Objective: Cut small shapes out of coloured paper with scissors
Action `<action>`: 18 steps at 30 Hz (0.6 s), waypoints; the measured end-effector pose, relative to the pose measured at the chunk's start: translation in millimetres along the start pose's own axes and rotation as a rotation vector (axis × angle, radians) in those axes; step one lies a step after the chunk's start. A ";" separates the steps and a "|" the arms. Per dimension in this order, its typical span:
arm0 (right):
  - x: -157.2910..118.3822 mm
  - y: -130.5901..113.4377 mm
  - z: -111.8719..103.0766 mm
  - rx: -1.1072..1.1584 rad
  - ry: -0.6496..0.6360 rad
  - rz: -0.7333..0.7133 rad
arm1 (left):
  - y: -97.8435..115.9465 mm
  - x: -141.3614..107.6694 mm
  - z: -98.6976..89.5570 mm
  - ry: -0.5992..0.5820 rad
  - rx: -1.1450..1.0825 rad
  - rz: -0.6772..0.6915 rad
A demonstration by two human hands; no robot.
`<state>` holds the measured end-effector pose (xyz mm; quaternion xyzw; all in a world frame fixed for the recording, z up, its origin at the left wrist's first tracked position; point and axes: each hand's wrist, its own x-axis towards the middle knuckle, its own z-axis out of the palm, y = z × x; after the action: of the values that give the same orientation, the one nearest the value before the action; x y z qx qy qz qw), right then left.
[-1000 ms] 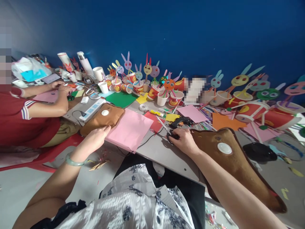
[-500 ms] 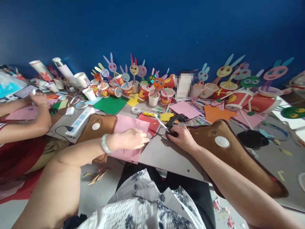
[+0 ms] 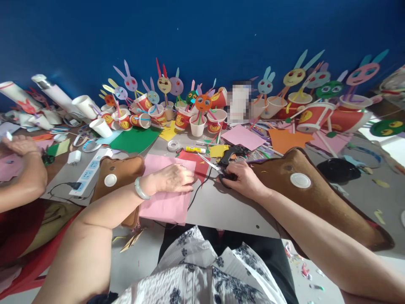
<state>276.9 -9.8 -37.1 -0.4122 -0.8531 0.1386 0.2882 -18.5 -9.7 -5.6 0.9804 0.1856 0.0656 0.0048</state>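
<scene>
My left hand [image 3: 175, 178], a pale bangle on its wrist, is over a pink paper sheet [image 3: 167, 207]; its fingers are drawn together, and what they hold, if anything, is hidden. My right hand [image 3: 242, 179] is closed on the black handles of the scissors [image 3: 215, 165], whose blades point up and left over a red paper [image 3: 198, 169]. Just behind them lie a yellow glue stick [image 3: 195, 149], a small yellow paper [image 3: 219, 150] and a black tape dispenser [image 3: 232, 154].
Paper cups with rabbit faces [image 3: 201, 102] line the blue wall. Brown cushions [image 3: 313, 198] lie on both sides. A power strip [image 3: 90, 173] and a green sheet [image 3: 135, 139] are at left. Another person's arm [image 3: 22, 177] rests at far left.
The view has shifted slightly. My left hand has drawn back a little from the pink sheet's right edge. My right hand keeps the scissors in nearly the same place.
</scene>
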 end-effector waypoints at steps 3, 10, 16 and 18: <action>-0.2 0.2 -0.1 -0.003 -0.005 0.013 | -0.9 0.0 -1.6 -0.004 0.012 0.025; -0.3 -0.1 -0.8 0.008 -0.015 0.019 | -5.5 1.6 -0.7 0.081 -0.109 0.033; -0.6 -4.1 1.8 0.021 0.005 0.050 | -5.4 3.1 10.8 0.137 -0.277 -0.010; -0.9 -6.8 2.7 0.029 0.007 0.075 | -3.1 2.1 15.2 0.133 -0.306 -0.022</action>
<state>271.4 -14.8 -36.4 -0.4402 -0.8339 0.1605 0.2916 -15.8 -5.9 -20.5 0.9597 0.1841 0.1576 0.1423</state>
